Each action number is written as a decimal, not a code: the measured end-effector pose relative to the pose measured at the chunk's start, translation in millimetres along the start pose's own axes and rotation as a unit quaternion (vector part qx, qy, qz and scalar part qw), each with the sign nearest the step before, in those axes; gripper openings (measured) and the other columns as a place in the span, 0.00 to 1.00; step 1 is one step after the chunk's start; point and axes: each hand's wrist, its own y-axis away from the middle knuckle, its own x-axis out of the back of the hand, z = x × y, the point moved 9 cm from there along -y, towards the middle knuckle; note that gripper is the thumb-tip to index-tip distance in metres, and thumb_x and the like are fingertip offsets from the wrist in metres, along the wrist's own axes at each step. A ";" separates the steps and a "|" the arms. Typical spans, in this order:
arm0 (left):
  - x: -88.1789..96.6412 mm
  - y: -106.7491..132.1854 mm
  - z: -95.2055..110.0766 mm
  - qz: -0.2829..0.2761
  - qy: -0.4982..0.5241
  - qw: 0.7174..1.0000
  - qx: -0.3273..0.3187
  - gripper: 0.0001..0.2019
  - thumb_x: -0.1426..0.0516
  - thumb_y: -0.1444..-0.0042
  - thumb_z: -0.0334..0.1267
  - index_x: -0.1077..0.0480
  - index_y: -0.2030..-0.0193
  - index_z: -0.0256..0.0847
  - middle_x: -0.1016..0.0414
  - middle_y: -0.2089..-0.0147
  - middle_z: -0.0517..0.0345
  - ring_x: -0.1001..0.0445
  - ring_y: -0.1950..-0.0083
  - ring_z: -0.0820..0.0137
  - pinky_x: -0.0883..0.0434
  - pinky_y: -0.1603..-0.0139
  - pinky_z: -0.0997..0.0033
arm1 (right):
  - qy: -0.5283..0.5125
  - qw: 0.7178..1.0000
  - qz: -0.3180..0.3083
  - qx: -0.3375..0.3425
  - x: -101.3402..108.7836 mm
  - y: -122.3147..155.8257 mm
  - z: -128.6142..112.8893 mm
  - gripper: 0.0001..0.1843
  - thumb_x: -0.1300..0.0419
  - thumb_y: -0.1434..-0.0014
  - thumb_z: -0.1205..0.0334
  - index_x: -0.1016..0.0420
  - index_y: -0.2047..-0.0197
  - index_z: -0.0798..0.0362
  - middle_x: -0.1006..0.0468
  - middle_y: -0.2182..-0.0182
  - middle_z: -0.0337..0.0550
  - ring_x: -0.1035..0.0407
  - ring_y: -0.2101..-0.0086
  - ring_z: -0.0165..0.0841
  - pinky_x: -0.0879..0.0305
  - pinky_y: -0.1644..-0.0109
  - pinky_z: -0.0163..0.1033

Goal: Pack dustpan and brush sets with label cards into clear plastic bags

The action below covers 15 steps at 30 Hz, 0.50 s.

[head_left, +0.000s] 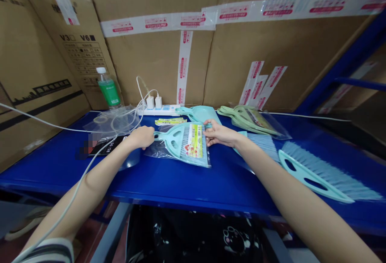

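The person's left hand closes over the handle end of a mint-green plastic dustpan-and-brush set in a clear plastic bag; its fingers curl round the handle, which pins that end down on the blue tabletop. The right hand rests at the bag's far upper corner, its fingers pinching the bag's edge there, so that the packet lies stretched flat between both hands with its printed label card facing up.

Just beyond the right fingers lies a bare light-blue dustpan, and further right of them a bagged pale-green set. Near the right forearm, loose light-blue brushes lie on their sides.

Left of the left fingers sits a heap of empty clear bags. Behind them, a white power strip with two chargers and a green-labelled bottle stand against the cardboard boxes.
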 end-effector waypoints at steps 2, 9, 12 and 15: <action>0.4 0.2 -0.5 0.000 -0.001 1.000 0.002 0.15 0.55 0.47 0.29 0.29 0.61 0.33 0.21 0.71 0.47 0.25 0.75 0.67 0.31 0.66 0.71 | 0.005 1.000 0.009 -0.003 1.6 0.9 -0.4 0.18 0.43 0.43 0.72 0.51 0.62 0.47 0.35 0.80 0.24 0.31 0.81 0.23 0.28 0.73 0.32; 0.5 -0.8 -4.1 0.002 -0.009 1.000 0.016 0.14 0.54 0.46 0.32 0.29 0.60 0.35 0.21 0.70 0.46 0.23 0.70 0.63 0.30 0.61 0.68 | 0.020 1.000 -0.004 -0.008 0.9 2.5 -0.3 0.20 0.40 0.45 0.71 0.50 0.61 0.47 0.33 0.78 0.26 0.28 0.78 0.26 0.27 0.71 0.33; 0.9 -2.0 -6.2 0.006 -0.017 1.000 0.023 0.15 0.54 0.45 0.34 0.29 0.58 0.35 0.22 0.69 0.44 0.22 0.66 0.60 0.30 0.58 0.65 | 0.030 0.999 -0.012 -0.003 1.7 2.2 -0.5 0.20 0.41 0.45 0.72 0.50 0.60 0.47 0.34 0.78 0.26 0.27 0.78 0.26 0.27 0.72 0.33; 1.5 -2.6 -7.7 0.008 -0.022 0.999 0.029 0.15 0.54 0.44 0.34 0.29 0.57 0.35 0.22 0.69 0.44 0.22 0.63 0.58 0.30 0.57 0.63 | 0.042 0.999 -0.021 0.003 1.8 2.4 -1.5 0.20 0.41 0.46 0.73 0.49 0.60 0.47 0.34 0.78 0.26 0.28 0.79 0.26 0.29 0.74 0.32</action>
